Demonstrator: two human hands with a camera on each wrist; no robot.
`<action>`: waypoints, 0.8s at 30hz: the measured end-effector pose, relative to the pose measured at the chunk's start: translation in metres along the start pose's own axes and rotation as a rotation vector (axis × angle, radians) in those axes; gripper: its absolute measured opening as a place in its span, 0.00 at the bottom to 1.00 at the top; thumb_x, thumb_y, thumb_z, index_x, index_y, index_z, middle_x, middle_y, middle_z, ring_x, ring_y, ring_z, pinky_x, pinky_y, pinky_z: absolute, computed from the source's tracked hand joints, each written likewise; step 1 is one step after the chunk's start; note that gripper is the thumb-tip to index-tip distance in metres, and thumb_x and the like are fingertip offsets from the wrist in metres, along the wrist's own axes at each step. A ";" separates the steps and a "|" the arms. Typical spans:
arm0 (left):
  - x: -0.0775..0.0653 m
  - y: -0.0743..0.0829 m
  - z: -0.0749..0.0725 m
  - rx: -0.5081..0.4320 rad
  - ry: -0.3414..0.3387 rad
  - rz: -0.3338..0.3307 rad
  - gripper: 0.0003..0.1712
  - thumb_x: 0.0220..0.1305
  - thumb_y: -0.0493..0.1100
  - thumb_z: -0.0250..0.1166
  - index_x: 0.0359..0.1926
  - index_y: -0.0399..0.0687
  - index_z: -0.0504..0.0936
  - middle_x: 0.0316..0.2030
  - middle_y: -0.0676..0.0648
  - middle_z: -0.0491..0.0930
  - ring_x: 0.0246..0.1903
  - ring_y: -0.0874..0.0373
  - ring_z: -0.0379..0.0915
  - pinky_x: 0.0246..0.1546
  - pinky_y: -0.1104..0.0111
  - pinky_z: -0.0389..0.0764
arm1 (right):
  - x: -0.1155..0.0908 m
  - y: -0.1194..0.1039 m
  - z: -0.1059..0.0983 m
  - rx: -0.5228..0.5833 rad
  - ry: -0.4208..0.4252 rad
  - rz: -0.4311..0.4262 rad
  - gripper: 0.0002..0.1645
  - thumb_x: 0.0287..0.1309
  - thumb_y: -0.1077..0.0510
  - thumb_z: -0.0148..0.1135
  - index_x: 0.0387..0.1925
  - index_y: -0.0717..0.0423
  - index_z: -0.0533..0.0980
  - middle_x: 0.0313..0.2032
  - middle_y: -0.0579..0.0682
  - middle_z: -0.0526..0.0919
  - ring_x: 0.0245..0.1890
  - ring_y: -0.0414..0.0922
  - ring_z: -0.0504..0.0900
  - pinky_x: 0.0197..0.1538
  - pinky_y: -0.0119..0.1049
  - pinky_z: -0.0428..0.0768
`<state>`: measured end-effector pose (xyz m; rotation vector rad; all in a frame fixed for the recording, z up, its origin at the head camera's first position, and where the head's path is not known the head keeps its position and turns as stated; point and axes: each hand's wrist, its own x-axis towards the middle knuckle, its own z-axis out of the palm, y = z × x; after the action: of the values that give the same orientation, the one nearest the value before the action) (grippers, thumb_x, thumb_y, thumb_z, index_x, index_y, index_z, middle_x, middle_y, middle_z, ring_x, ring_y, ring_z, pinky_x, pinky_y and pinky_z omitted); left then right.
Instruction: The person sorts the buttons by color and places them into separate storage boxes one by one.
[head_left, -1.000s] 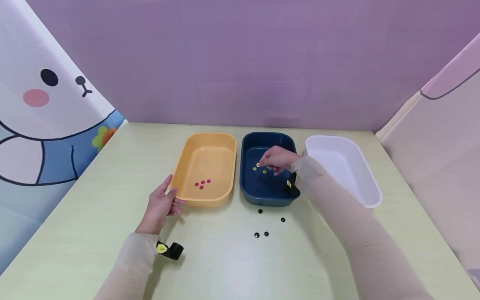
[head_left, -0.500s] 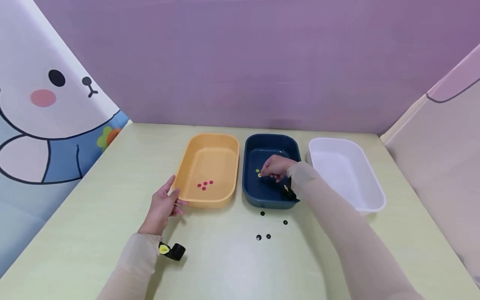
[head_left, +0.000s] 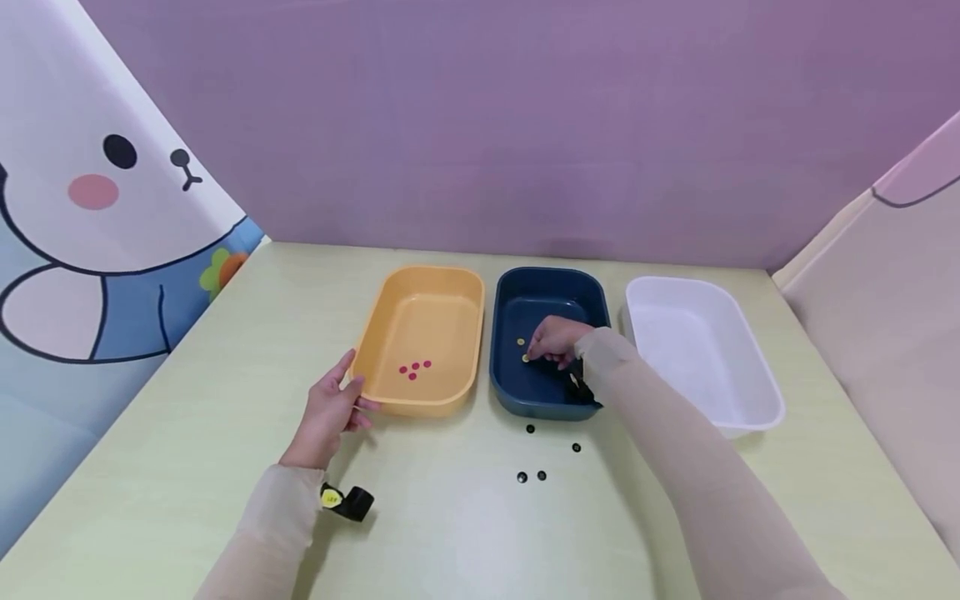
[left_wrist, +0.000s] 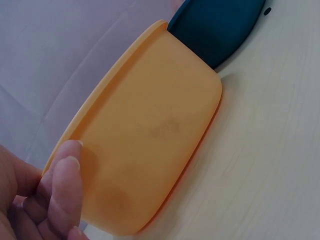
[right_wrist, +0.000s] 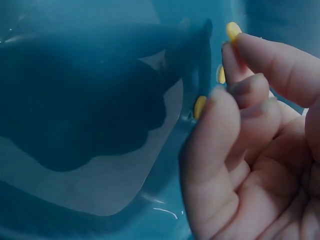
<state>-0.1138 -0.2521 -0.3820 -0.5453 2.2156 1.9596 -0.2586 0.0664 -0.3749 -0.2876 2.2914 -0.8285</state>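
Yellow btn [right_wrist: 233,31] pinched in R hand [right_wrist: 260,135]; L wrist label [head_left: 331,498] illegible.

- Head view: looked forward and down from above the near side of the table [head_left: 450,533]; the widest and farthest of the three, taking in left hand [head_left: 327,414], right hand [head_left: 558,340], orange tray [head_left: 431,321], blue tray [head_left: 517,387], white tray [head_left: 697,358] and purple cloth [head_left: 525,125].
- Left wrist view: sat close, slanted, facing the orange tray's outer wall, with fingers at lower left and part of the blue tray beyond.
- Right wrist view: sat closest, facing into the blue tray, with the hand and its pinched yellow button [right_wrist: 233,31] at right.
- Shared, head and left wrist: orange tray, left hand.
- Shared, head and right wrist: blue tray, right hand.
- Shared, both wrists: blue tray.
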 end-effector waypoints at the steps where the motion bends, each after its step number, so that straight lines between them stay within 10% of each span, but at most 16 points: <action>1: 0.000 0.000 0.000 0.001 0.002 0.001 0.33 0.75 0.39 0.45 0.76 0.53 0.45 0.16 0.56 0.79 0.10 0.66 0.70 0.14 0.75 0.67 | 0.001 0.000 0.000 -0.002 -0.001 -0.001 0.08 0.61 0.60 0.61 0.35 0.63 0.82 0.14 0.44 0.66 0.13 0.37 0.64 0.22 0.29 0.74; 24: 0.001 0.001 0.002 0.005 0.003 0.002 0.33 0.76 0.39 0.45 0.76 0.53 0.44 0.17 0.55 0.80 0.10 0.65 0.70 0.14 0.75 0.67 | -0.008 -0.011 -0.015 -0.225 0.088 -0.108 0.04 0.59 0.62 0.62 0.34 0.60 0.79 0.26 0.48 0.78 0.17 0.40 0.68 0.25 0.33 0.78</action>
<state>-0.1154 -0.2504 -0.3821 -0.5454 2.2232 1.9552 -0.2625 0.0681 -0.3553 -0.4874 2.4735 -0.6474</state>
